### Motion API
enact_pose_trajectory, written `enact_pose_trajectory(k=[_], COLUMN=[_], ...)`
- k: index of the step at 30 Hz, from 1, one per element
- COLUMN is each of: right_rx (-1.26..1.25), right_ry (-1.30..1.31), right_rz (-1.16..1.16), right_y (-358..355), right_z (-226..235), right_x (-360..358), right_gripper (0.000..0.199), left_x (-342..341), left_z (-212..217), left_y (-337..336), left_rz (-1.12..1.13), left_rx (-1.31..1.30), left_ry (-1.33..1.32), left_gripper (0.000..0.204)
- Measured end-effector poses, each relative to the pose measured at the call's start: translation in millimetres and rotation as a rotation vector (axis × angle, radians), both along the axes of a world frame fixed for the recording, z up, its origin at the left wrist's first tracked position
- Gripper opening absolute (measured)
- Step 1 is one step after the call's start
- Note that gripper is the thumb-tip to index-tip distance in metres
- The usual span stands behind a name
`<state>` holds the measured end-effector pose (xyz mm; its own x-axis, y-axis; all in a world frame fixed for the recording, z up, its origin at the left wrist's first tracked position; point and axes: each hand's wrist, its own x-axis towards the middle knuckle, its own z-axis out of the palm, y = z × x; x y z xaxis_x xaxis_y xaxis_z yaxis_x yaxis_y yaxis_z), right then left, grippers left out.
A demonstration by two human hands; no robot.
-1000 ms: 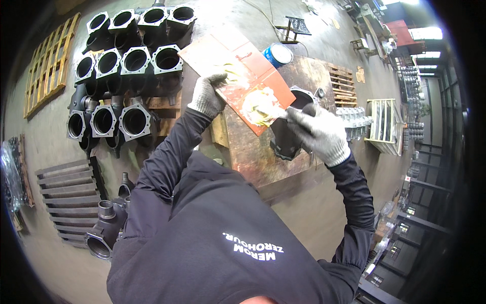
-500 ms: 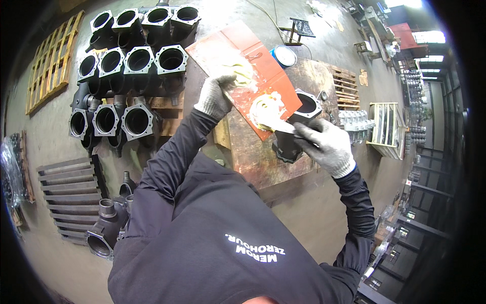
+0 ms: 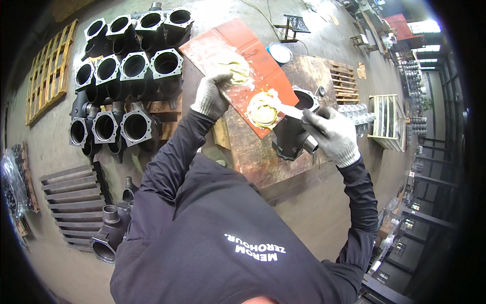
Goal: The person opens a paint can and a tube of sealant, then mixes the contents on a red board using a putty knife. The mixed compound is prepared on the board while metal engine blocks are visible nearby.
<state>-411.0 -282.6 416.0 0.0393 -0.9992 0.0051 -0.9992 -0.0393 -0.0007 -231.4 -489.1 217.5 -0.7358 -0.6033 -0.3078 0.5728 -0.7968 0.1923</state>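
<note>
Left hand: grey knit glove, clenched on the near edge of the red board, holding it tilted over the bench.
Right hand: same glove type, grasping a putty knife; blade points to 10 o'clock from the fist, tip resting in the filler.
Filler blob: pale yellow putty, swirled, at the board's 5 o'clock corner, touching the blade.
Second smear: same yellow putty, mid-board, at 1 o'clock from the left hand, just beside its fingertips.
Red board: flat, rust-red, whitish scrape marks across the face; overhangs the workbench at its 11 o'clock side.
Black casting: flanged housing standing on the bench, directly below the right hand at its 8 o'clock; open bore faces up, partly hidden by the board and blade.
Workbench: rusty brown steel top, casting sits near its middle.
Round tin: blue rim, light lid, at 12 o'clock from the filler blob, beyond the board's far edge.
Floor stock: rows of matching black flanged housings at 9 to 10 o'clock from the left hand, well apart from the bench.
Wooden pallet: far 9 o'clock, beside the housings.
</note>
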Motion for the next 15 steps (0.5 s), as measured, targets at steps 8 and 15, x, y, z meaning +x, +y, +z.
enact_pose_trajectory(k=[8,15], right_rx=[0.014,0.081], right_ry=[0.014,-0.089], right_rz=[0.035,0.124], right_y=[6,4], right_z=[9,6], right_x=[-11,-9], right_gripper=[0.031,0.028], left_x=[-1,-1], left_z=[-8,-8], left_y=[-7,-10], left_rz=[-0.059,-0.118], left_rx=[0.026,-0.061], left_ry=[0.031,0.049], left_gripper=[0.033,0.034])
